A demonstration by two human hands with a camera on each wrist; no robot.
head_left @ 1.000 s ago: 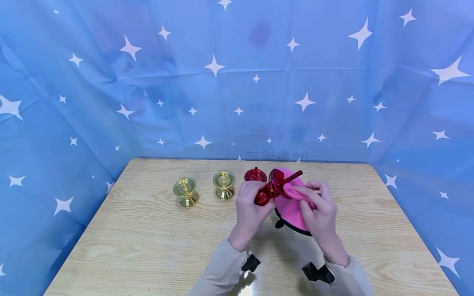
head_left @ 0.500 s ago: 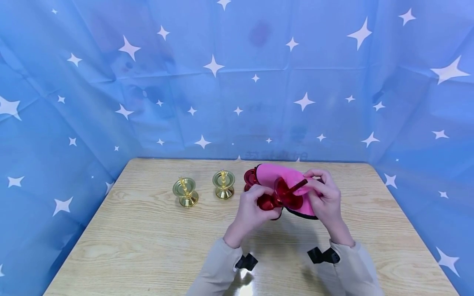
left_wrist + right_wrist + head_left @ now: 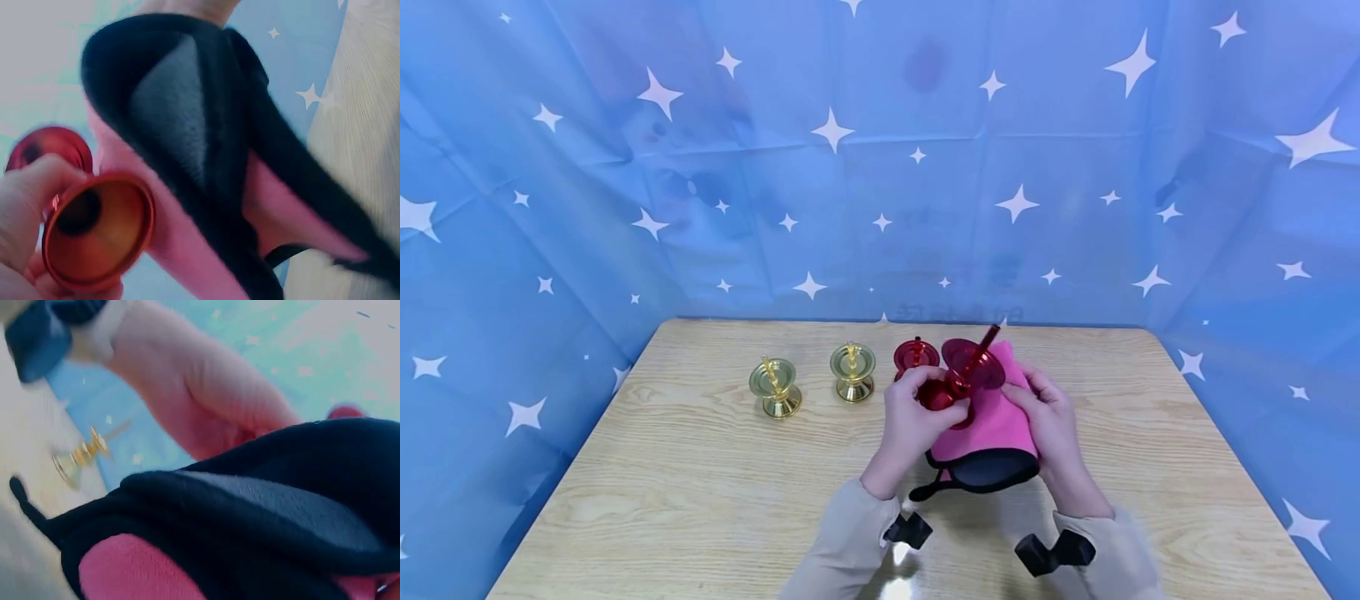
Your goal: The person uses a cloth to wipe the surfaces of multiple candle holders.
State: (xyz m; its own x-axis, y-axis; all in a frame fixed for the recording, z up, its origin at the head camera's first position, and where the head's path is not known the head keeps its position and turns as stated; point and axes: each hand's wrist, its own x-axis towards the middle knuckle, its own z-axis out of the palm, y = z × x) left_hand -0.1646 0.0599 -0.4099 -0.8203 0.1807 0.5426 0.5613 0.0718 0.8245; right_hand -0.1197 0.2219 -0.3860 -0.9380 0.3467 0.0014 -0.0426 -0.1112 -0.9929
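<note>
Red, glossy candle holder point(image 3: 958, 354) raised over a wooden table point(image 3: 700, 483) before a star-printed blue curtain point(image 3: 880, 175); clock directions refer to the head view, centred on this holder. Left hand point(image 3: 910, 421), at 8 o'clock: grasping the holder by its rounded body, thumb and fingers curled about it. Right hand point(image 3: 1052, 425), between 3 and 4 o'clock: pinching the edge of a pink cloth pouch point(image 3: 996, 429), which hangs at 4 to 5 o'clock behind the holder and partly under its dish.

Step in hand, as judged from the pose: wiping the holder, with the cloth being arranged around it. The next move would seem to call for a steady left grip, while the right gathers soft cloth against the dish or stick without bending the latter.

Form of the holder: a shallow, wide dish with a thin stick slanting toward 1 o'clock, a bulbous body, and a flared foot, seen in the left wrist view to be hollow with a coppery interior. Any marks or dust are too small to tell. The pouch has a black-bound mouth, a grey lining and a black loop.

Standing upright nearby: a second red holder point(image 3: 916, 357) just beside, at 10 o'clock; two brass-coloured holders point(image 3: 853, 383) farther off, toward 9 o'clock.
</note>
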